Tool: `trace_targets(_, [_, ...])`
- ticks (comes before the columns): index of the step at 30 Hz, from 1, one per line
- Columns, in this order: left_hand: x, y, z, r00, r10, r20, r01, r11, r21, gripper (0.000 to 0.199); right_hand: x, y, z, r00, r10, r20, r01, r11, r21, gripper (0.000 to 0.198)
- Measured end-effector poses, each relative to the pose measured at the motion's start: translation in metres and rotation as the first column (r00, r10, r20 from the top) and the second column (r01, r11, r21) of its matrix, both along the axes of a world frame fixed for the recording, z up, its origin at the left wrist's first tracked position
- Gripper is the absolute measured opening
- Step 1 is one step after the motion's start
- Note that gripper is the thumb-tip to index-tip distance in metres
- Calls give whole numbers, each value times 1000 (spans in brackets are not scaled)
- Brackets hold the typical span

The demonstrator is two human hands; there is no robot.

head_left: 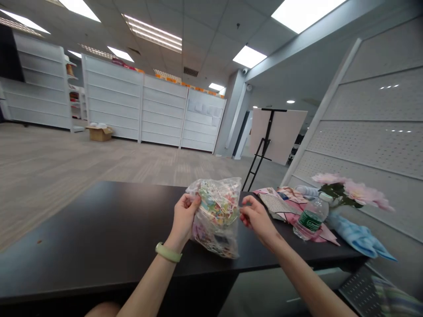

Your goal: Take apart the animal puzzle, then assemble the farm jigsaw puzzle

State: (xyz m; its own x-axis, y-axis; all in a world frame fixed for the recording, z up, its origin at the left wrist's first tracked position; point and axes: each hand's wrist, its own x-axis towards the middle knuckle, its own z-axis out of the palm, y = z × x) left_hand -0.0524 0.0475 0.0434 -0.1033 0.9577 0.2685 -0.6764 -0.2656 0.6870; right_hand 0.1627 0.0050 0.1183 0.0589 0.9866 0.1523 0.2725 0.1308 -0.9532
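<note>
A clear plastic bag (218,211) full of small colourful pieces stands near the front of the dark table (132,229). What the pieces are I cannot make out. My left hand (185,215), with a pale green bangle (168,252) at its wrist, grips the bag's left edge between thumb and fingers. On the opposite side, my right hand (256,215) has its fingers curled in a pinch at the bag's right edge. Whether those fingertips hold the plastic is hard to see.
Right of the bag lie pink patterned cloths (287,198), a water bottle (311,218) with a green label, pink flowers (357,189) and a blue cloth (358,237). An easel with a board (279,132) stands behind. White shelving (161,110) and a cardboard box (100,133) are farther off.
</note>
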Motion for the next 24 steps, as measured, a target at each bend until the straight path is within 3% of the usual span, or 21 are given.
trace_targets(6, [-13,7,6,995,42,-94,-36,997,72,35,3,5,24,985,67,159,-80,994,78,21])
trace_targets(11, [-18,13,-3,994,91,-66,-89,995,32,36,4,-1,14,931,168,326,-204,975,82,10])
trace_targets(14, [-15,12,-6,994,104,-44,-104,994,15,35,3,-8,8,880,193,435,-260,960,101,17])
trace_targets(16, [-14,10,-5,994,103,-28,-103,995,7,35,3,-12,7,796,179,579,-318,937,146,22])
trace_targets(19, [-14,8,0,995,96,14,-96,995,-16,37,5,-19,7,603,120,789,-453,865,214,25])
trace_targets(22, [-14,8,2,993,97,72,-93,994,-49,40,5,-27,2,597,-17,802,-453,818,355,20])
trace_targets(24, [-14,10,1,989,104,104,-97,993,-72,39,1,-31,-9,613,-24,789,-459,802,382,19])
